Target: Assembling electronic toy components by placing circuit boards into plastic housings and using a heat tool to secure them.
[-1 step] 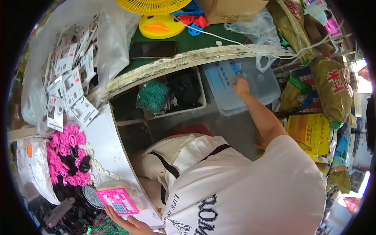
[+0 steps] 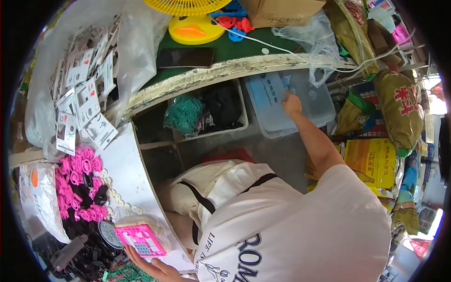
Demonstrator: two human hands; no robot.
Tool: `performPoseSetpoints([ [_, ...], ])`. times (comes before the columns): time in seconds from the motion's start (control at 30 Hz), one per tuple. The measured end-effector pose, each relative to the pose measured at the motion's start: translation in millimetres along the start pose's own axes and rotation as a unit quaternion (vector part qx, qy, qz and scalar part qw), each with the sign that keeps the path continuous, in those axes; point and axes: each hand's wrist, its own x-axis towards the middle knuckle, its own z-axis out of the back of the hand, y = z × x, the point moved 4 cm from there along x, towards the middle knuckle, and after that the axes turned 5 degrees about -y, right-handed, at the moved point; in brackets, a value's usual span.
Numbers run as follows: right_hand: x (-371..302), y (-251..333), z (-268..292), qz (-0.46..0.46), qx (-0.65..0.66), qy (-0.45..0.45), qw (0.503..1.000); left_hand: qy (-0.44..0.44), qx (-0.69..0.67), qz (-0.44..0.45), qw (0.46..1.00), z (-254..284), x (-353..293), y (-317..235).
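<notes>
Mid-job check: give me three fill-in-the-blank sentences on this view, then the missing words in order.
1. The clear bin by the right hand lies to the picture's ____ of the white bin.
2. The left hand is beside a keypad whose frame is ____.
3. The phone lies on a table top coloured ____.
Missing words: right; pink; green.

The clear box is smooth, see-through plastic; the pink keypad, shiny plastic. The green bench has a rough, flaking edge. Phone: glossy. Carton: matt cardboard. Shirt: matt cloth.
</notes>
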Motion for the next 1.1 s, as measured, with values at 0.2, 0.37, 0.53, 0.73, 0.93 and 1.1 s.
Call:
performPoseSetpoints([
  [0.2, -18, 28, -16, -0.037, -0.025, 0.051, 0.998, 0.011, 0.012, -0.009, 1.0, -3, 11, -4],
  [0.37, -32, 30, -53, -0.073, -0.015, 0.123, 0.99, 0.009, 0.005, -0.046, 0.999, -15, 21, -15],
  [0.53, -56, 53, -64, 0.054, 0.012, 0.107, 0.993, -0.01, 0.013, -0.01, 1.0, -4, 7, 1],
  [0.73, -102, 119, -56, 0.271, 0.05, 0.229, 0.934, -0.063, 0.027, -0.002, 0.998, 19, -11, 28],
  [0.93, -154, 245, -15, 0.402, 0.153, 0.433, 0.792, -0.104, 0.041, 0.051, 0.992, 32, -31, 44],
  [1.1, -222, 357, 64, 0.567, 0.087, 0.519, 0.634, -0.086, 0.013, 0.145, 0.986, 19, -68, 73],
])
